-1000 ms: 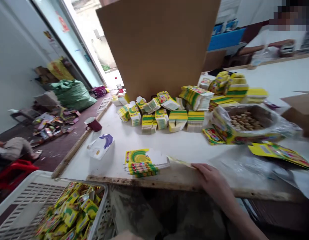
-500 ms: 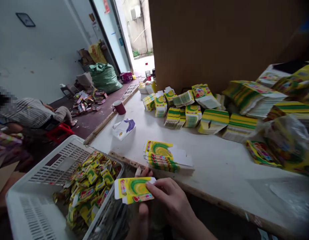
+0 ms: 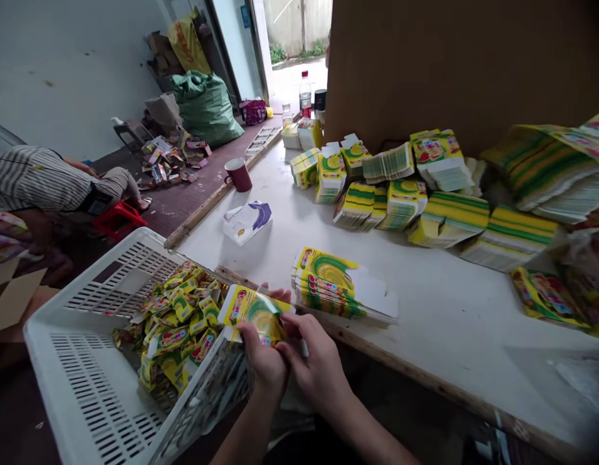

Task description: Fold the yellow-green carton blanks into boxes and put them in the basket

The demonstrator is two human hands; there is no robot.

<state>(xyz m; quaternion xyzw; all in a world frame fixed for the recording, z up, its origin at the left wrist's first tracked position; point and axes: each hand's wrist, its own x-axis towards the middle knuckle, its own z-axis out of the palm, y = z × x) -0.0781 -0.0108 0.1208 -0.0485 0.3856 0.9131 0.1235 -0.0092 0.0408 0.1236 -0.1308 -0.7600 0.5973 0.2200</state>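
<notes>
A yellow and green printed carton point(image 3: 255, 311) is held between both hands in front of the table edge. My left hand point(image 3: 265, 361) grips it from below, thumb on its printed face and fingertips showing behind. With thumb and fingers, my right hand point(image 3: 312, 352) pinches the carton's right end. Just beyond, a stack of flat cartons point(image 3: 328, 284) lies fanned on the white table point(image 3: 439, 316). To the left, a white plastic basket point(image 3: 86, 381) holds a heap of small yellow packets point(image 3: 176, 339).
Bundles of cartons point(image 3: 401, 200) line the back of the table. A maroon mug point(image 3: 238, 174) and a white and purple packet point(image 3: 247, 223) stand at its left. A person in a striped shirt point(image 3: 45, 177) sits low at far left. A green sack point(image 3: 207, 106) stands by the door.
My left hand has come up from beneath, its thumb now on the carton's face. The carton has tilted, and my right hand has shifted to its right end. The camera view has also shifted.
</notes>
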